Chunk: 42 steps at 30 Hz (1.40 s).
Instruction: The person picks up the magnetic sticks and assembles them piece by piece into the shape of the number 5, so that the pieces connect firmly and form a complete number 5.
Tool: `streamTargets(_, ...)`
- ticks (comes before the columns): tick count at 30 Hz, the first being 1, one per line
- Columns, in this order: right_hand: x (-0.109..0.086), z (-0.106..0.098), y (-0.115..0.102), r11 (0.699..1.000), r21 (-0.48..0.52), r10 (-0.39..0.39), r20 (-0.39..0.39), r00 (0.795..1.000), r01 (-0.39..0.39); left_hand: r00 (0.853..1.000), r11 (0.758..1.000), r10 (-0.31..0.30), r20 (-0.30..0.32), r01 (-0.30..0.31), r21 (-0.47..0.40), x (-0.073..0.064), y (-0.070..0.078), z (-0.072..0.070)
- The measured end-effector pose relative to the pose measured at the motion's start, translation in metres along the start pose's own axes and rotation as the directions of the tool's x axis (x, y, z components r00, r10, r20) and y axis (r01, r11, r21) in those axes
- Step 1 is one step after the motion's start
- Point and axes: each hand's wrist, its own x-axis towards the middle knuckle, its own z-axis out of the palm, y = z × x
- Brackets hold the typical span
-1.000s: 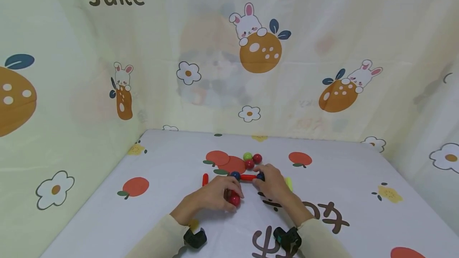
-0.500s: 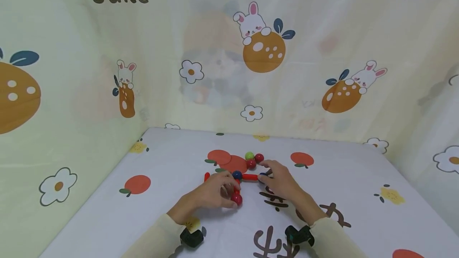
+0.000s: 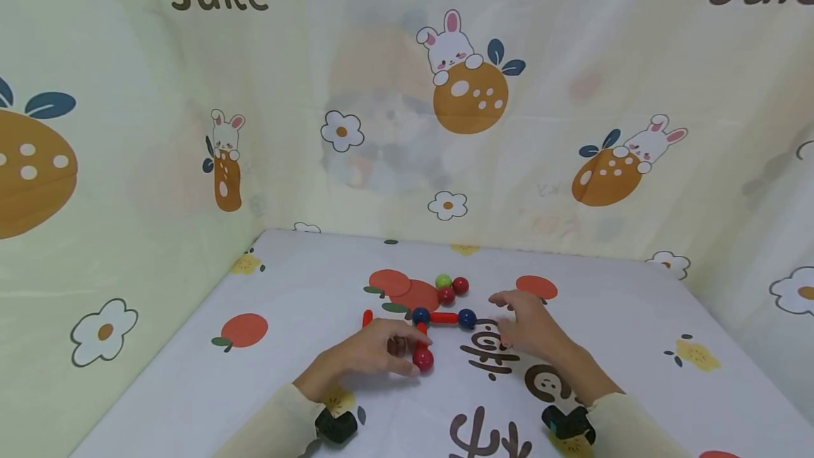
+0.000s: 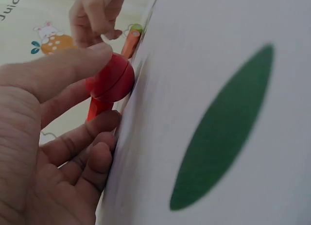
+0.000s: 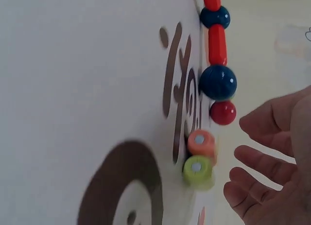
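Observation:
A red ball, a red rod, a blue ball, a second red rod and another blue ball form an L shape on the table. My left hand holds the red ball end: the thumb lies against the ball, and the index finger reaches across the rod beside it. To the right of the far blue ball, my right hand is held apart from it, fingers relaxed with nothing between them.
Behind the L sit a green ball and two red balls. Another red rod lies beyond my left hand. In the right wrist view, an orange piece and a lime piece show round metal-coloured ends.
My right hand has let go of the right-hand blue ball and moved off to the right. The left hand has stayed at the red ball, its fingers slightly looser.

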Motion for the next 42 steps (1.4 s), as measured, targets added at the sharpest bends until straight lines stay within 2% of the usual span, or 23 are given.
streamTargets(4,-0.002,-0.001,0.005,0.999,-0.046,0.005,0.06,0.998,-0.002,1.0,1.0,-0.013,-0.007,0.013,-0.003,0.0,-0.002,0.001)
streamTargets(11,-0.005,0.0,0.016,0.991,-0.103,-0.071,0.131,0.989,0.085,1.0,0.999,-0.009,-0.02,0.008,-0.038,-0.002,-0.003,0.002)
streamTargets(16,-0.004,0.0,0.019,0.986,-0.139,-0.066,0.165,0.984,0.09,1.0,0.998,0.0,-0.019,-0.002,-0.071,-0.003,-0.003,0.001)
streamTargets(22,-0.003,0.002,0.021,0.96,-0.254,-0.071,0.175,0.982,0.115,1.0,0.997,-0.005,-0.014,0.003,-0.083,-0.003,-0.003,0.001)
streamTargets(27,-0.004,0.001,0.022,0.949,-0.275,-0.11,0.158,0.981,0.151,1.0,0.997,-0.012,-0.021,0.01,-0.08,-0.003,-0.003,0.001)
streamTargets(34,-0.009,-0.001,0.021,0.955,-0.202,-0.201,0.103,0.974,0.219,1.0,0.997,-0.012,-0.027,0.01,-0.077,-0.003,-0.002,0.002)
streamTargets(39,-0.011,0.0,0.019,0.935,-0.156,-0.325,-0.004,0.946,0.32,1.0,0.996,-0.015,-0.027,0.013,-0.086,-0.003,-0.001,0.001)
streamTargets(42,-0.012,0.002,0.02,0.931,-0.121,-0.352,-0.055,0.934,0.343,1.0,0.996,-0.011,-0.026,0.009,-0.089,-0.003,-0.001,0.001)
